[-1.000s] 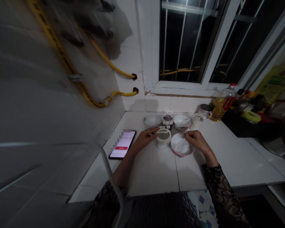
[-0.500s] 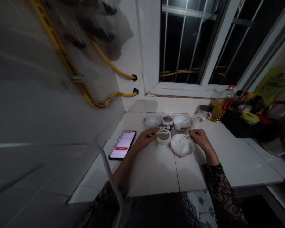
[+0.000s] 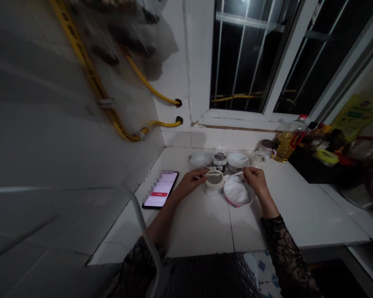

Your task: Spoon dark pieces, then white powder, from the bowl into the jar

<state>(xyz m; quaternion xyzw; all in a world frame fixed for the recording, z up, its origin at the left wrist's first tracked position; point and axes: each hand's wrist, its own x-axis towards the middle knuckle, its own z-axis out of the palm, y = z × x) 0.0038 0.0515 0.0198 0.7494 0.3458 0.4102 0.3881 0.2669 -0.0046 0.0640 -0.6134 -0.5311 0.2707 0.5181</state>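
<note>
My right hand [image 3: 254, 181] pinches the handle of a small white spoon [image 3: 235, 174]. The spoon's head is over the left rim of a bowl of white powder [image 3: 236, 191], beside a cream-rimmed jar [image 3: 214, 188]. My left hand [image 3: 192, 182] is at the jar's left side, its fingers closed on the raised clear lid [image 3: 214, 167]; the exact grip is small and dim. Behind the jar stand a dark-filled jar [image 3: 219, 159] and a white bowl [image 3: 236, 160] with another spoon in it.
A lit phone [image 3: 160, 191] lies left of my left arm. A clear dish [image 3: 199, 159] sits at the back, and another jar [image 3: 257, 159] stands right of the bowls. An oil bottle [image 3: 286, 142] and a black seasoning box [image 3: 307, 165] are at the right.
My right hand has lifted the spoon from the powder and moved it left, to the bowl's edge beside the jar. My left hand stays in place at the lid.
</note>
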